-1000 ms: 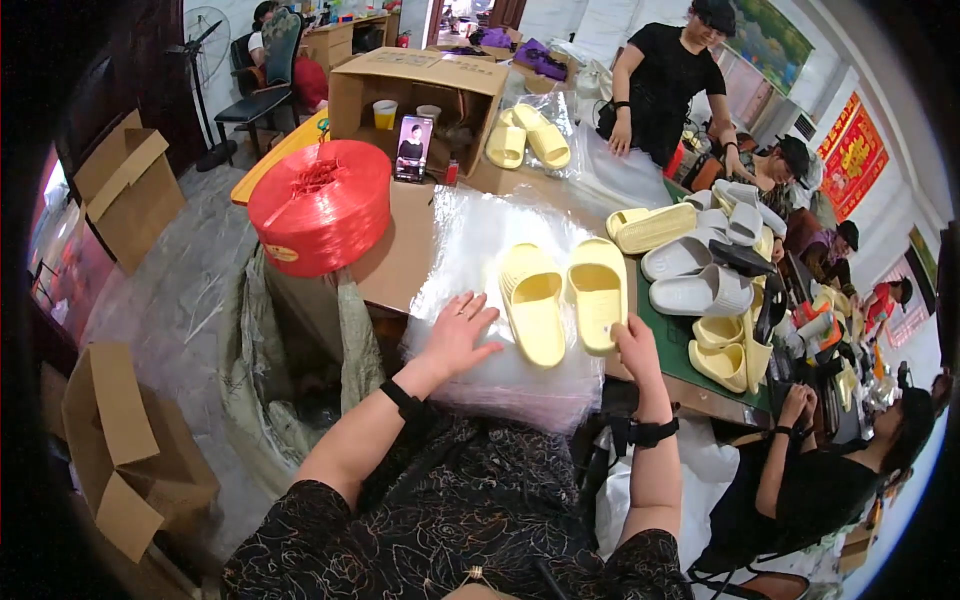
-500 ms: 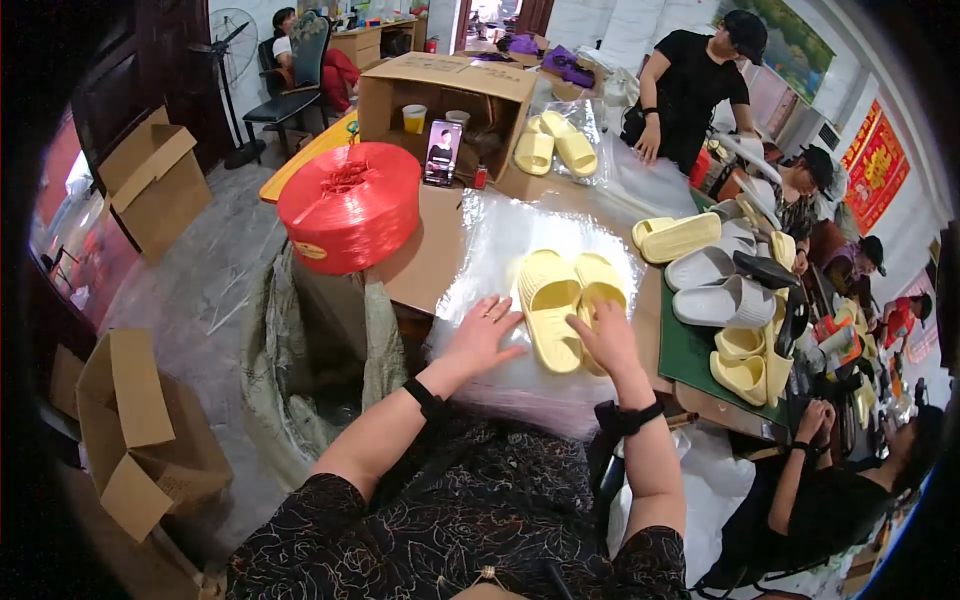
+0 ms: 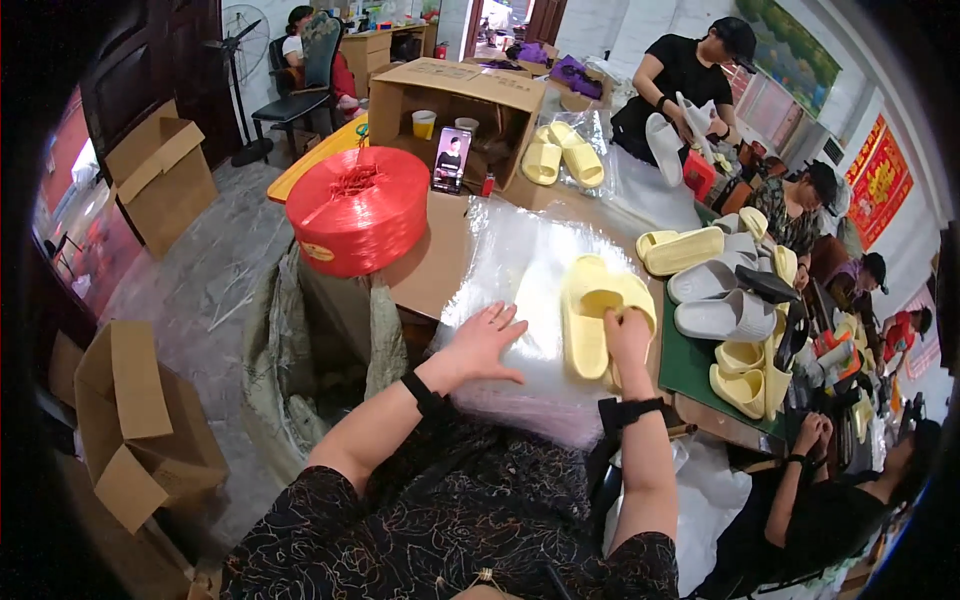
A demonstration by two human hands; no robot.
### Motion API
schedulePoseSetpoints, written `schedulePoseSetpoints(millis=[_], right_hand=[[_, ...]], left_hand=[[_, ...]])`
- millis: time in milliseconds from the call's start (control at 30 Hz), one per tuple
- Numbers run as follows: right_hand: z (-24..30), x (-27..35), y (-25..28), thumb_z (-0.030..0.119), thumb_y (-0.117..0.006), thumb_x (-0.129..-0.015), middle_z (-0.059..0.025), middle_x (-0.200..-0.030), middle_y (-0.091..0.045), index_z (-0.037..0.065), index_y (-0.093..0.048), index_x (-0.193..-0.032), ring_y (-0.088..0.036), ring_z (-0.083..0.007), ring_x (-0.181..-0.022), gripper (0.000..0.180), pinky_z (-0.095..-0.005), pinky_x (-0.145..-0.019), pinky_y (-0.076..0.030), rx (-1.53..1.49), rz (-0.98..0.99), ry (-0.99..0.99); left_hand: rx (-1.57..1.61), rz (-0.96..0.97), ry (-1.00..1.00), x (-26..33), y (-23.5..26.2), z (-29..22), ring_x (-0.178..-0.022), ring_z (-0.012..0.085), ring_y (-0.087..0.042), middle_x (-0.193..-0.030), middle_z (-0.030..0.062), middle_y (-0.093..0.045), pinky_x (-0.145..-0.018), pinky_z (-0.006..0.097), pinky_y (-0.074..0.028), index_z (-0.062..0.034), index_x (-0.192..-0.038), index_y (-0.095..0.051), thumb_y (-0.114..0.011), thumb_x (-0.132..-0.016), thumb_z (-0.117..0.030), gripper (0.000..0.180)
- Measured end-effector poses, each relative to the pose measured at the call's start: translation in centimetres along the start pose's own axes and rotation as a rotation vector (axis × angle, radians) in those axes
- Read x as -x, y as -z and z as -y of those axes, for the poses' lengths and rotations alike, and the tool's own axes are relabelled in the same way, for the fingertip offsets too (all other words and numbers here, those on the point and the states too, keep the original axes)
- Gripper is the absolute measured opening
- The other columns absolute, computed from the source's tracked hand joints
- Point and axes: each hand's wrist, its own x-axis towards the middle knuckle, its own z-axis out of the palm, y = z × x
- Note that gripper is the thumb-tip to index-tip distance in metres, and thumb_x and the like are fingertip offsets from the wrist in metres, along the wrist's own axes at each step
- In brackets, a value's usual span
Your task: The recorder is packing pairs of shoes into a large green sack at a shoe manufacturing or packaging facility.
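Note:
My right hand (image 3: 628, 340) is closed on a pair of pale yellow slide slippers (image 3: 587, 315), its fingers curled at the inner side between the two. The slippers are side by side, toes away from me, over the right part of a stack of clear plastic bags (image 3: 500, 250). My left hand (image 3: 487, 342) lies on the stack's near left part, fingers spread, holding nothing. My right hand partly covers the right slipper, and its fingertips are hidden.
A red twine roll (image 3: 357, 212) stands left, beside a phone (image 3: 450, 160) and an open cardboard box (image 3: 455, 85). More yellow slippers (image 3: 563, 155) lie on plastic behind. Grey slippers (image 3: 725, 315) pile on a green mat (image 3: 690, 365). A co-worker (image 3: 690, 80) handles white slippers.
The pair of slippers has shifted right across the bags, with my right hand now closed on it. My left hand stays spread on the stack. The co-worker behind has picked up white slippers.

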Motion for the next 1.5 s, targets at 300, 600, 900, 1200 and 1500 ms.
schedulePoseSetpoints(millis=[300, 600, 900, 1200, 1500], right_hand=[[1.2, 4.3, 8.6, 0.025, -0.067, -0.089, -0.0208, -0.075, -0.057, -0.007, -0.059, -0.079, -0.056, -0.0348, -0.069, 0.035, -0.0435, -0.064, -0.043, -0.184, -0.085, -0.138], [0.5, 9.8, 11.1, 0.022, -0.066, -0.092, -0.0145, -0.075, -0.056, -0.006, -0.062, -0.090, -0.052, -0.0240, -0.073, 0.029, -0.0372, -0.067, -0.041, -0.321, -0.071, -0.173], [8.1, 12.1, 13.2, 0.006, -0.066, -0.085, -0.0189, -0.108, -0.066, -0.002, -0.065, -0.106, -0.066, -0.0275, -0.094, 0.023, -0.0359, -0.081, -0.050, -0.679, 0.351, 0.118], [7.9, 13.0, 11.4, 0.022, -0.065, -0.088, -0.0237, -0.087, -0.058, -0.003, -0.057, -0.083, -0.058, -0.0428, -0.079, 0.027, -0.0501, -0.069, -0.047, -0.109, 0.417, 0.192], [8.5, 12.2, 8.1, 0.022, -0.063, -0.090, -0.0262, -0.083, -0.055, -0.004, -0.055, -0.082, -0.056, -0.0447, -0.076, 0.028, -0.0519, -0.069, -0.046, 0.023, 0.387, 0.126]], left_hand=[[-0.061, -0.255, -0.049, -4.3, 1.8, 0.2, -0.141, 0.0428, -0.027, -0.150, 0.0259, -0.035, -0.117, 0.049, -0.024, -0.0079, -0.139, -0.048, -0.067, -0.080, -0.057, 0.079], [0.114, -0.178, -0.182, -2.1, -1.3, -0.2, -0.126, 0.0374, -0.049, -0.134, 0.0197, -0.055, -0.109, 0.043, -0.037, -0.0049, -0.120, -0.063, -0.067, -0.084, -0.043, 0.053], [0.433, -0.105, 0.057, -2.9, 0.8, -1.4, -0.123, 0.0343, -0.052, -0.130, 0.0181, -0.060, -0.108, 0.043, -0.038, -0.0066, -0.121, -0.066, -0.053, -0.097, -0.031, 0.036], [0.642, 0.034, 0.077, -2.1, 5.3, -1.2, -0.112, 0.0345, -0.059, -0.132, 0.0140, -0.059, -0.100, 0.040, -0.045, -0.0097, -0.129, -0.060, -0.052, -0.097, -0.025, 0.036], [0.050, -0.178, -0.111, -1.0, 5.0, -7.0, -0.132, 0.0352, -0.044, -0.146, 0.0142, -0.046, -0.111, 0.049, -0.034, -0.0037, -0.130, -0.057, -0.048, -0.099, -0.023, 0.038]])
